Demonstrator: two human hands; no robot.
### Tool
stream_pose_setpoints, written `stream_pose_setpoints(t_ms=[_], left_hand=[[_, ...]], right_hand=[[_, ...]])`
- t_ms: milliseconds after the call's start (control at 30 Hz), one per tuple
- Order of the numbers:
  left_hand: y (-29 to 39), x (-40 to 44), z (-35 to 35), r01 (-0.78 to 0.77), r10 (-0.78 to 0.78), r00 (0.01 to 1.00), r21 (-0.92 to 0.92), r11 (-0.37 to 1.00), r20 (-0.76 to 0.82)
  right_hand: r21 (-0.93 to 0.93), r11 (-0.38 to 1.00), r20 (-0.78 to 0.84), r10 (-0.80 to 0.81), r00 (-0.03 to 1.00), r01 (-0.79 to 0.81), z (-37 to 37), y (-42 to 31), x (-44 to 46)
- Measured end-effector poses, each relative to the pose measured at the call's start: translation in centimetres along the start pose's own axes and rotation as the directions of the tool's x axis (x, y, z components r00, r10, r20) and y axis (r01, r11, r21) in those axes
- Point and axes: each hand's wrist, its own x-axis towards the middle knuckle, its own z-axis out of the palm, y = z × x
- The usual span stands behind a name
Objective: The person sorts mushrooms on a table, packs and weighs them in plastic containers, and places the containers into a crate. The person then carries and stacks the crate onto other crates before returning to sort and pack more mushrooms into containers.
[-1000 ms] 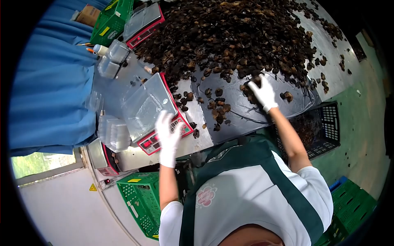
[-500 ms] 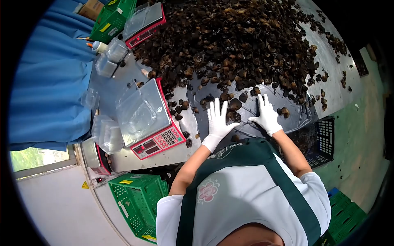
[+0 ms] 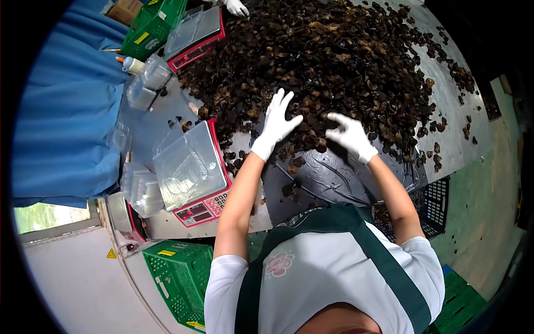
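A big heap of dark brown, curled pieces that look like wood ear mushrooms (image 3: 334,67) covers much of the metal table. My left hand (image 3: 276,123), in a white glove, lies at the near edge of the heap with its fingers spread. To its right, my right hand (image 3: 351,137), also gloved in white, reaches to the same edge with fingers apart and slightly bent. Neither hand visibly grips a piece. Between my hands and my apron is a dark plastic sheet (image 3: 328,175) with a few loose pieces on it.
A red-edged scale (image 3: 189,167) with a clear tray on it stands left of my left arm; another scale (image 3: 194,36) is farther back. Stacked clear boxes (image 3: 146,192) sit beside them. A co-worker's gloved hand (image 3: 236,8) shows at the top. Green crates (image 3: 181,281) stand below the table.
Both my hands have moved forward from the plastic sheet to the heap's near edge. The loose pieces between them have shifted toward the heap. A co-worker's gloved hand has appeared at the top.
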Motion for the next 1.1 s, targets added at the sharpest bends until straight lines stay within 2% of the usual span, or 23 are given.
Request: stream_pose_setpoints(t_ms=[33, 67, 100, 133, 200, 233, 300, 367, 467, 533, 633, 700, 833, 900, 933, 1000, 1033, 1100], left_hand=[[-0.2, 0.8, 0.1, 0.051, -0.051, 0.999, 0.035, 0.998, -0.011], [0.3, 1.4, 0.5, 0.142, -0.142, 0.99, 0.103, 0.984, -0.008], [0.4, 1.9, 0.9, 0.155, -0.162, 0.987, 0.204, 0.967, 0.018], [0.6, 1.8, 1.7, 0.159, -0.182, 0.981, 0.264, 0.951, 0.064], [0.5, 1.0, 3.5, 0.122, -0.182, 0.974, 0.367, 0.922, 0.133], [-0.4, 0.2, 5.0, 0.09, -0.135, 0.987, 0.394, 0.915, 0.088], [0.4, -2.0, 5.1, 0.034, -0.098, 0.985, 0.391, 0.92, 0.144], [0.6, -5.6, 5.2, -0.111, 0.085, 0.991, 0.29, 0.951, 0.1], [3.5, -10.5, 5.1, -0.191, 0.179, 0.982, 0.28, 0.941, 0.068], [5.8, -13.3, 4.4, -0.191, 0.169, 0.98, 0.275, 0.942, 0.104], [6.8, -16.5, 4.2, -0.164, 0.162, 0.986, 0.269, 0.949, 0.033], [6.7, -18.2, 3.4, -0.169, 0.161, 0.986, 0.261, 0.951, 0.05], [6.0, -20.8, 2.1, -0.017, 0.032, 0.996, 0.182, 0.983, -0.079], [5.9, -21.8, 1.9, 0.05, -0.046, 0.999, 0.189, 0.981, -0.03], [5.9, -21.9, 2.0, 0.052, -0.047, 0.998, 0.189, 0.981, -0.032], [5.8, -21.9, 2.2, 0.041, -0.039, 0.999, 0.066, 0.997, -0.028], [5.6, -21.6, 2.6, 0.043, -0.041, 0.999, 0.067, 0.997, -0.031], [5.7, -20.5, 3.7, -0.07, 0.067, 0.997, 0.059, 0.996, 0.044]], right_hand=[[-0.086, 0.995, -0.078, -0.053, 0.996, 0.046, -0.2, 0.6, 1.5], [-0.289, 0.947, -0.209, -0.208, 0.956, 0.142, 0.0, 1.0, 2.9], [-0.49, 0.848, -0.301, -0.38, 0.874, 0.201, 0.3, 0.8, 4.2], [-0.554, 0.811, -0.278, -0.395, 0.876, 0.19, 0.5, 0.5, 5.2], [-0.59, 0.788, -0.195, -0.351, 0.916, 0.177, 2.6, 1.2, 5.9], [-0.6, 0.776, -0.145, -0.343, 0.928, 0.192, 3.8, 1.7, 5.4], [-0.548, 0.79, -0.101, -0.388, 0.916, 0.274, 6.2, 3.5, 3.4], [-0.478, 0.803, -0.146, -0.472, 0.869, 0.356, 6.9, 3.9, -0.2], [-0.427, 0.787, -0.075, -0.521, 0.85, 0.444, 6.5, 3.0, -5.9], [-0.416, 0.784, -0.011, -0.512, 0.859, 0.461, 5.7, 2.2, -8.8], [-0.387, 0.794, 0.038, -0.493, 0.869, 0.468, 4.2, 1.9, -11.4], [-0.41, 0.817, -0.012, -0.448, 0.894, 0.404, 3.0, 1.7, -12.4], [-0.478, 0.873, -0.056, -0.135, 0.989, 0.092, 0.9, 2.0, -13.8], [-0.529, 0.848, -0.037, -0.074, 0.997, 0.043, 1.0, 2.7, -14.5], [-0.53, 0.848, -0.005, 0.003, 1.0, -0.006, 1.3, 2.9, -14.9], [-0.531, 0.837, 0.064, 0.192, 0.979, -0.13, 1.7, 2.4, -15.3], [-0.531, 0.838, 0.066, 0.189, 0.98, -0.126, 2.3, 3.0, -15.3], [-0.326, 0.945, -0.052, 0.006, 0.999, -0.023, 4.0, 4.7, -15.4]])
